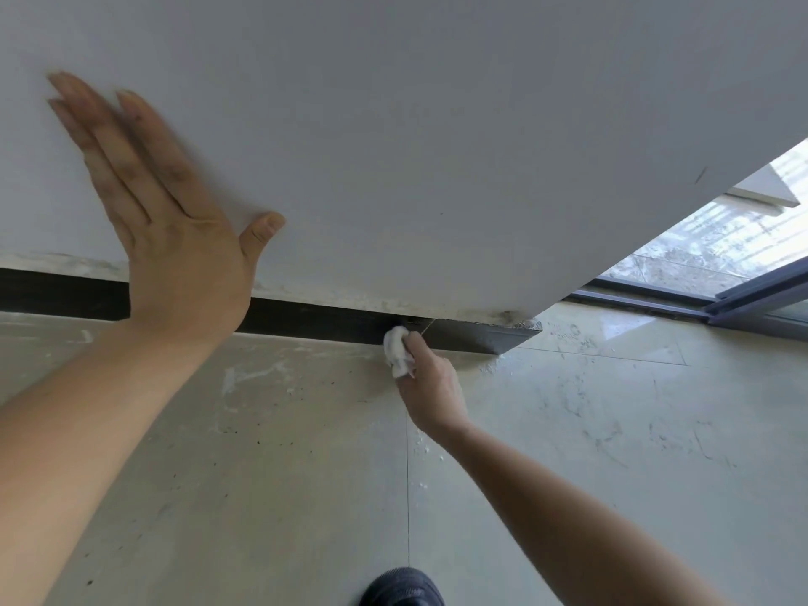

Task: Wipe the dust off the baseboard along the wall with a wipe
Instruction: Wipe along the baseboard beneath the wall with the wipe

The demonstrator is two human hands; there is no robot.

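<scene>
A dark baseboard [315,322] runs along the foot of the white wall [437,146], ending at the wall corner on the right. My right hand [430,384] is closed on a crumpled white wipe [397,349] and presses it against the baseboard near that corner. The stretch of baseboard right of the wipe looks greyer and dusty. My left hand [175,220] is raised flat against the wall with its fingers spread, holding nothing, and it covers part of the baseboard.
The pale tiled floor [590,430] carries white smears and dark specks. A sliding glass door with a dark frame [721,308] lies right of the wall corner. The toe of a dark shoe [402,588] shows at the bottom edge.
</scene>
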